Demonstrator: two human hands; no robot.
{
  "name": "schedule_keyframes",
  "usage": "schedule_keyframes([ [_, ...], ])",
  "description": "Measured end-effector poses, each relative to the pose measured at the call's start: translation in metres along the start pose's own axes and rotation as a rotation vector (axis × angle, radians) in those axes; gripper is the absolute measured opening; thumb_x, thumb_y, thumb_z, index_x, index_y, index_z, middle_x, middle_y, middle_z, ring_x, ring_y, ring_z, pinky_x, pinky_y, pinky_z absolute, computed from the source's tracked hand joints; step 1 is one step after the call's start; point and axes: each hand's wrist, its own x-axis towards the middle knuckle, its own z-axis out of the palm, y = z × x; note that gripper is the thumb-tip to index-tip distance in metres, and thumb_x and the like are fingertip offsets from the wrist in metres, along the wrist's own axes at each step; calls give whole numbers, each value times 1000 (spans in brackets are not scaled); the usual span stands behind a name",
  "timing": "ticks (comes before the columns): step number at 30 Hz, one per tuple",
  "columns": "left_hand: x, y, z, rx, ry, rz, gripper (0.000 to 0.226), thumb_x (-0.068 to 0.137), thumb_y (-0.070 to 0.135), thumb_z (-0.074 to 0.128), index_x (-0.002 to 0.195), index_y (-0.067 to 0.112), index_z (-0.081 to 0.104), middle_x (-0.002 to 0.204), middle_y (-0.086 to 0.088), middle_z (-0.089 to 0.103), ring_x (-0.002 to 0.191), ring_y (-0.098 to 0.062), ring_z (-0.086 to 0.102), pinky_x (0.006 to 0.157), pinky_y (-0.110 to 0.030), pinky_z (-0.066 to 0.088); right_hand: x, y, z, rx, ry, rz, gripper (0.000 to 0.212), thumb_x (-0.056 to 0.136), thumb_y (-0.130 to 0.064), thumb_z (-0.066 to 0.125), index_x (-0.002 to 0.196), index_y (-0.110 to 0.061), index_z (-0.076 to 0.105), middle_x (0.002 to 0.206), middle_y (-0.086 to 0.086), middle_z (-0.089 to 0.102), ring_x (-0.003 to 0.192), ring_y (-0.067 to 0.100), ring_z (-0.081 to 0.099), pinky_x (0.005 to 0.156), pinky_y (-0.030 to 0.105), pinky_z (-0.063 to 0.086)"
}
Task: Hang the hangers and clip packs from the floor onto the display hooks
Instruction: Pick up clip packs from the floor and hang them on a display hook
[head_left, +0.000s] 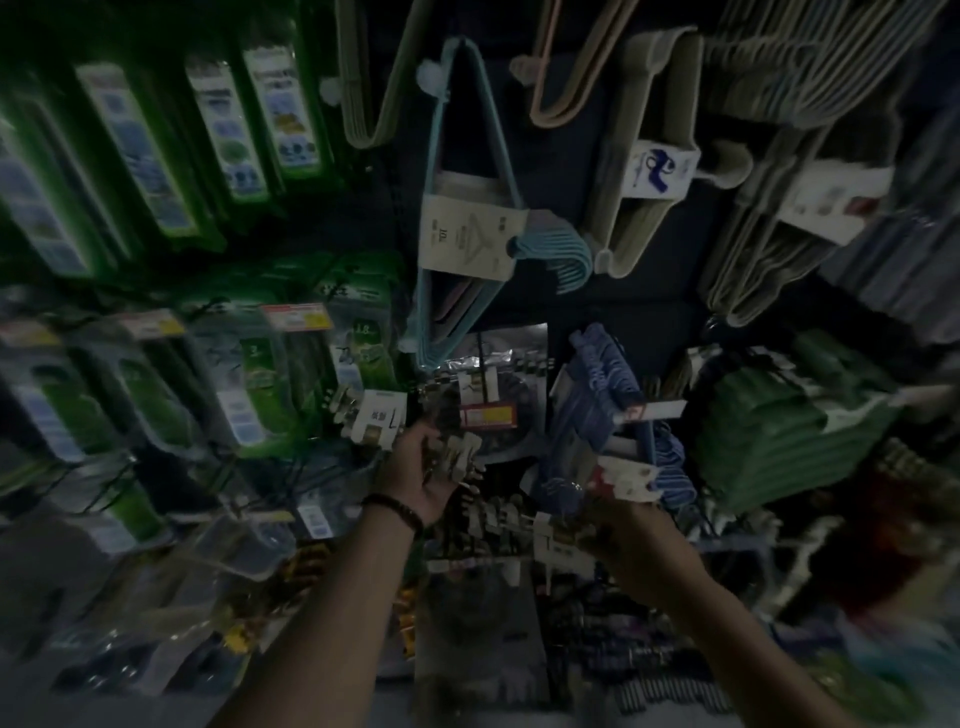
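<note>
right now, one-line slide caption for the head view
Both hands, left and right, hold clip packs before a dim display of bundled hangers.

Dim, blurred shop interior. Dark display wall (561, 218) fills upper centre of frame, crowded with hanging stock. Green-lit packaged goods (244, 124) upper left. Grey floor (483, 644) bottom centre. Light low throughout.

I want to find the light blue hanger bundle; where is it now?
In the head view, the light blue hanger bundle hangs upper centre on the display, left of the beige hanger bundle, above the left hand.
</note>
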Motion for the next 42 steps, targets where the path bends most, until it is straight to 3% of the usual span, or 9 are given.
schedule_keyframes([
  [3, 10, 2, 3, -18, -2, 48, 35, 100, 15, 47, 127, 14, 69, 91, -13, 71, 65, -26, 68, 61, -36, 55, 15, 2, 4, -18, -26, -16, 31, 99, -43, 68, 130, -42, 70, 110, -14, 77, 92, 7, 72, 75, 31, 62],
  [8, 20, 5, 7, -49, -9, 31, 34, 91, 21, 62, 120, 12, 79, 119, -22, 73, 102, -37, 69, 83, -45, 50, 57, 2, 0, -69, -26, -72, 33, 97, -43, 71, 130, -41, 71, 116, -10, 78, 99, 11, 74, 69, 22, 54],
  [13, 19, 8, 22, -42, -51, 6, 48, 102, 12, 48, 62, 13, 74, 63, -7, 66, 49, -22, 66, 48, -29, 58, 102, 4, 7, -133, -3, -155, 33, 100, -45, 64, 133, -44, 67, 118, -10, 76, 101, 18, 72, 75, 36, 61],
  [18, 19, 14, 31, -136, -37, 58, 29, 99, 18, 51, 81, 6, 71, 81, -11, 67, 70, -28, 67, 93, -50, 60, 136, -2, 16, -160, 119, -343, 23, 101, -38, 63, 121, -40, 73, 110, -7, 79, 95, 22, 75, 75, 39, 61],
  [20, 20, 18, 34, -141, -38, 61, 21, 98, 17, 51, 100, 3, 67, 92, -16, 69, 87, -34, 68, 80, -47, 65, 145, -7, 19, -196, 205, -367, 19, 98, -39, 62, 114, -37, 73, 103, -5, 79, 90, 23, 74, 73, 36, 59],
  [25, 26, 30, 39, -334, -60, 45, 20, 94, 15, 58, 109, 2, 60, 124, -28, 59, 129, -46, 59, 103, -69, 50, 169, -12, 26, -171, 278, -393, 29, 96, -55, 49, 122, -47, 58, 108, -9, 76, 93, 21, 73, 72, 39, 61],
  [30, 27, 36, 44, -364, -81, 20, 42, 94, 19, 59, 131, 0, 57, 145, -35, 51, 129, -56, 54, 89, -74, 54, 189, -15, 21, -217, 383, -516, 28, 95, -41, 64, 122, -44, 69, 115, -9, 76, 103, 22, 71, 86, 39, 58],
  [36, 23, 43, 46, -327, -93, 57, 16, 96, 17, 53, 100, 2, 55, 132, -34, 53, 124, -62, 56, 103, -75, 46, 214, -1, 19, -29, 435, -523, 19, 99, -27, 63, 108, -21, 79, 95, -4, 75, 85, 14, 72, 70, 27, 54],
  [42, 13, 41, 51, -260, -94, 101, 16, 99, 15, 50, 94, 2, 58, 102, -22, 54, 116, -44, 53, 107, -71, 45, 260, 5, 10, -31, 303, -335, 30, 99, -33, 69, 129, -33, 74, 125, 7, 74, 114, 35, 67, 94, 43, 53],
])
